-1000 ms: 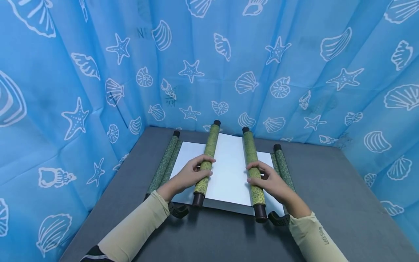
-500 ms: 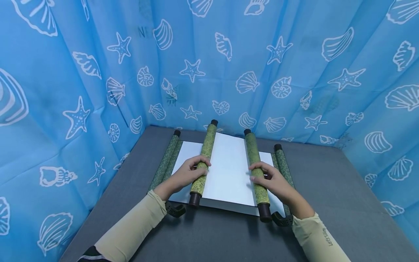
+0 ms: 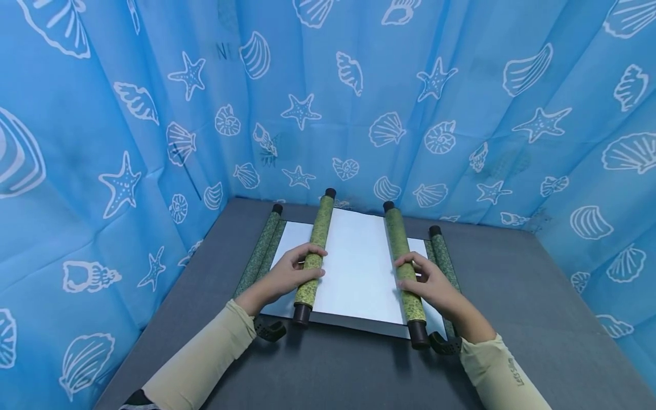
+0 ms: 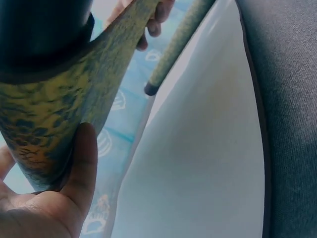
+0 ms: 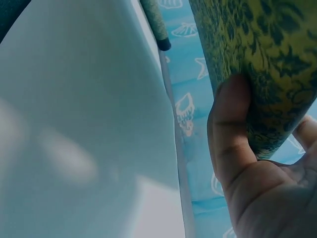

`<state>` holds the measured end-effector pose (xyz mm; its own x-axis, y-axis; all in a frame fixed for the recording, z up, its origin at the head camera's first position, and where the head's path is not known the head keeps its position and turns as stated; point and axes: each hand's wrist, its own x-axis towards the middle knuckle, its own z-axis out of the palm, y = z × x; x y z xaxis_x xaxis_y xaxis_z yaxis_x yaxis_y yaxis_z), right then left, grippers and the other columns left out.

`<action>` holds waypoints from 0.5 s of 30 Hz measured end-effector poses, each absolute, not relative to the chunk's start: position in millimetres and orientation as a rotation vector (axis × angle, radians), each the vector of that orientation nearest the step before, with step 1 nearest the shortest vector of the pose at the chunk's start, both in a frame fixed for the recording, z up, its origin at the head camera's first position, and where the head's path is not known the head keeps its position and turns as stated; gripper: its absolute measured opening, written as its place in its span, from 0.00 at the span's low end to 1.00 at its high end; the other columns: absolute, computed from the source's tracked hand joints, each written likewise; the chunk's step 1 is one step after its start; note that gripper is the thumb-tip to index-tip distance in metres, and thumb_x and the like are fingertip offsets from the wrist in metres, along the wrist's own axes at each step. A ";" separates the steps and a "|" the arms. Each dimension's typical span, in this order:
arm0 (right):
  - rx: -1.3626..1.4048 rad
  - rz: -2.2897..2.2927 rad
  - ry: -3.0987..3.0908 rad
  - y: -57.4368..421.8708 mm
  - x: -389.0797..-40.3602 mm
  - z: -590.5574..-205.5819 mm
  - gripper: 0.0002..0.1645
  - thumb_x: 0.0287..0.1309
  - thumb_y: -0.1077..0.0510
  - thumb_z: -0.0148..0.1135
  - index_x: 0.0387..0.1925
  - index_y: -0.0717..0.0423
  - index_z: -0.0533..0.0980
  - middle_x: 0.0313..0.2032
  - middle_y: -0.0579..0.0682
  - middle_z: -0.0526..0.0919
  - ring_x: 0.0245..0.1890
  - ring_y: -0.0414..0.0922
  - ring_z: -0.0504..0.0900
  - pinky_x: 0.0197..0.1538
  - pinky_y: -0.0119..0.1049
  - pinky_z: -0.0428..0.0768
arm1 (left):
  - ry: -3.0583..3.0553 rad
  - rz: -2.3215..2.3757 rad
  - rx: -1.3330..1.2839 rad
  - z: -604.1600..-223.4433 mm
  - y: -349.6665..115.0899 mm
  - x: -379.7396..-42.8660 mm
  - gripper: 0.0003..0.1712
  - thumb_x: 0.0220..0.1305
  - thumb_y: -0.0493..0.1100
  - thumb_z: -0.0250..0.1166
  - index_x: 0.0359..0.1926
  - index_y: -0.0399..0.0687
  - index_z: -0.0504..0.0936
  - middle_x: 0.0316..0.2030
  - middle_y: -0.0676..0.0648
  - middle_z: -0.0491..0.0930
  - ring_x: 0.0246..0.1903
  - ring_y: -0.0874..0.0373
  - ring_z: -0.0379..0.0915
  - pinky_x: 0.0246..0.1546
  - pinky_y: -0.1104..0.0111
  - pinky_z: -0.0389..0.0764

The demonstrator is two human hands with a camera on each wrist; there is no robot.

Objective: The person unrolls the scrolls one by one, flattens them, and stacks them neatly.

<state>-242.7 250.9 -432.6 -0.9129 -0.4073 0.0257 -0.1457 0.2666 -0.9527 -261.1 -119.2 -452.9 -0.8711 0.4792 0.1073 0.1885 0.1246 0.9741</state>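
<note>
My left hand (image 3: 287, 274) grips a yellow-green patterned scroll roller (image 3: 321, 225) with dark end knobs, thumb on its inner side. A matching roller (image 3: 397, 228) is held the same way in my right hand (image 3: 430, 285). White scroll paper (image 3: 353, 256) stretches between these two, its near edge lifted off what lies below. In the left wrist view the thumb presses the patterned roller (image 4: 54, 119). The right wrist view has fingers around the other roller (image 5: 262, 54), with the white sheet (image 5: 94, 124) beside it.
Beneath lies another white sheet (image 3: 298, 234), with a dark green roller (image 3: 265, 239) at its left and another dark green roller (image 3: 443, 256) at its right. A grey tabletop (image 3: 338, 370) carries everything. Blue shell-print curtains (image 3: 328, 85) hang behind and at the sides.
My left hand has moved left with its roller, and my right hand slightly right with the other. More white paper shows between them. The dark green rollers stay put.
</note>
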 end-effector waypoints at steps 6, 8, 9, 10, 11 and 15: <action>-0.563 -1.640 2.346 252.1 -241.6 -433.7 0.28 0.74 0.63 0.61 0.71 0.63 0.70 0.68 0.70 0.66 0.37 0.43 0.74 0.38 0.37 0.80 | 2.177 1.775 0.661 -450.8 -123.0 -258.2 0.29 0.78 0.42 0.64 0.76 0.54 0.72 0.79 0.49 0.63 0.81 0.47 0.56 0.69 0.47 0.72; -0.573 -1.639 2.351 251.9 -241.2 -433.4 0.26 0.73 0.64 0.61 0.69 0.64 0.71 0.67 0.70 0.67 0.35 0.43 0.73 0.37 0.37 0.79 | 2.192 1.766 0.666 -450.7 -123.4 -257.7 0.28 0.78 0.41 0.63 0.75 0.53 0.74 0.79 0.48 0.64 0.80 0.46 0.57 0.70 0.47 0.70; -0.571 -1.642 2.354 251.7 -241.0 -433.1 0.25 0.72 0.64 0.61 0.67 0.64 0.72 0.65 0.70 0.68 0.34 0.44 0.73 0.36 0.37 0.79 | 2.200 1.765 0.664 -450.6 -123.4 -257.5 0.27 0.78 0.41 0.63 0.74 0.53 0.75 0.79 0.48 0.65 0.79 0.46 0.58 0.69 0.47 0.71; -0.573 -1.643 2.358 251.6 -241.0 -432.9 0.24 0.71 0.64 0.62 0.66 0.65 0.72 0.64 0.70 0.69 0.35 0.45 0.74 0.36 0.38 0.80 | 2.210 1.766 0.659 -450.4 -123.3 -257.4 0.26 0.78 0.41 0.62 0.73 0.52 0.76 0.78 0.48 0.66 0.78 0.46 0.59 0.68 0.47 0.71; -0.574 -1.642 2.362 251.4 -240.9 -432.8 0.24 0.71 0.64 0.64 0.64 0.65 0.71 0.62 0.71 0.70 0.37 0.46 0.75 0.37 0.39 0.81 | 2.219 1.771 0.654 -450.4 -123.4 -257.4 0.25 0.78 0.40 0.62 0.72 0.52 0.77 0.77 0.47 0.66 0.78 0.47 0.60 0.67 0.48 0.72; -0.570 -1.616 2.390 251.4 -240.5 -433.2 0.25 0.68 0.60 0.69 0.61 0.63 0.71 0.55 0.68 0.73 0.38 0.49 0.78 0.38 0.40 0.84 | 2.222 1.794 0.645 -451.0 -123.6 -257.1 0.22 0.76 0.41 0.64 0.68 0.48 0.78 0.76 0.45 0.68 0.77 0.47 0.60 0.65 0.50 0.71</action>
<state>-240.5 251.4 -433.2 -0.9057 -0.4212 0.0487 -0.2020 0.3275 -0.9230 -257.1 -123.6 -451.0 -0.8812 0.4607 0.1060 0.2006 0.1612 0.9663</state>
